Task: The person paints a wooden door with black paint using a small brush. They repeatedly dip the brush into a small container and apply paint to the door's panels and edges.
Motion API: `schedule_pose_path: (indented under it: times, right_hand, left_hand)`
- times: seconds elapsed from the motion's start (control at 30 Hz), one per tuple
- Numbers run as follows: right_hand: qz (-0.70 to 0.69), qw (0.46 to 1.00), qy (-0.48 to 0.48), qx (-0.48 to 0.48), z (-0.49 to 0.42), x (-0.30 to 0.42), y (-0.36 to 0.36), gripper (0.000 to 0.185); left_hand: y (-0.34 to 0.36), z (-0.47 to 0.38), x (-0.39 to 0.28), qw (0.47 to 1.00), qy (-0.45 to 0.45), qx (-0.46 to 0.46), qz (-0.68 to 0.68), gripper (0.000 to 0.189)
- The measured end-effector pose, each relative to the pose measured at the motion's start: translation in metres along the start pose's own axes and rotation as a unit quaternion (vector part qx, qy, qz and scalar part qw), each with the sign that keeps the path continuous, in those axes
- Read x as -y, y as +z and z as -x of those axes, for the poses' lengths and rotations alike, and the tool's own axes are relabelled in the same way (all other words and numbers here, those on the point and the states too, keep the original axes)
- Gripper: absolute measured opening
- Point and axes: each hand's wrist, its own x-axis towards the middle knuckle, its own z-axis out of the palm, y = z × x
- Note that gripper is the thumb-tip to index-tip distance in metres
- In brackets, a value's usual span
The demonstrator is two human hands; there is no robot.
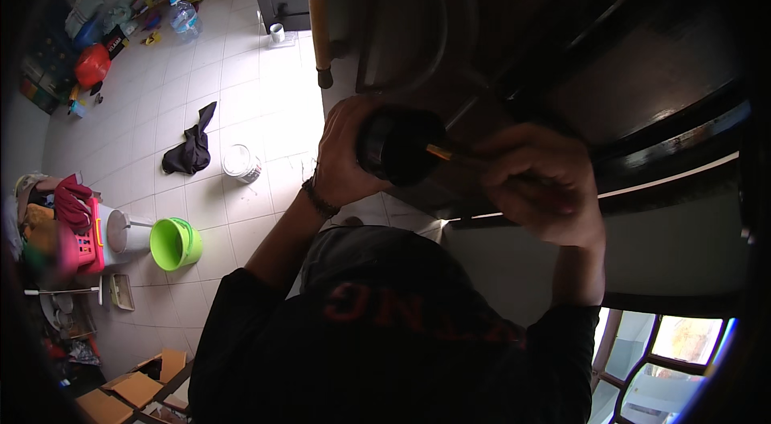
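Observation:
My left hand (343, 153) grips a dark, round container (370, 150) in front of my chest; its inside looks black. My right hand (542, 183) holds a brush by its handle, and the brush's brass-coloured ferrule (438, 152) points at the container's mouth. The bristles are lost in the dark, so I cannot tell whether they touch the contents. Close beyond both hands stands a dark, glossy panelled door (409, 32) with curved moulding. A long bar handle (320, 32) with a tan middle is at its edge.
On the white tiled floor (199, 74) lie a black cloth (190, 150) and a lidded white paint pail (241, 162). A green bucket (176, 244) stands near a pink basket of clothes (87, 237). Cardboard boxes (138, 388) sit at lower left, a paned window (656, 358) at lower right.

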Motion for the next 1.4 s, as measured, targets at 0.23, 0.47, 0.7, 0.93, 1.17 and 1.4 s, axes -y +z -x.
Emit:
schedule_pose_path:
  times: [0.23,0.47,0.7,0.93,1.17,1.4]
  right_hand:
    - [0.083,0.993,-0.030,0.082,-0.051,-0.013,0.047,0.028]
    - [0.062,0.993,-0.043,0.093,-0.073,-0.036,0.063,0.024]
    - [0.032,0.998,0.033,0.053,-0.084,-0.027,0.044,0.021]
    - [0.046,0.991,0.113,-0.053,-0.085,-0.033,0.071,0.017]
    - [0.082,0.974,0.189,-0.099,-0.081,-0.029,0.061,0.014]
    - [-0.051,0.942,0.284,-0.171,-0.051,-0.038,0.042,0.013]
  left_hand:
    - [-0.019,-0.022,0.016,0.998,0.052,0.008,-0.025,0.086]
    - [-0.022,-0.022,0.035,0.998,0.054,0.011,-0.032,0.085]
    - [-0.023,-0.021,0.048,0.999,0.043,-0.001,-0.022,0.085]
    - [-0.020,-0.024,0.059,0.999,0.053,0.002,-0.012,0.084]
    - [-0.013,-0.029,0.062,0.998,0.062,0.023,-0.008,0.084]
    - [0.004,-0.030,0.055,0.998,0.049,0.039,0.003,0.086]
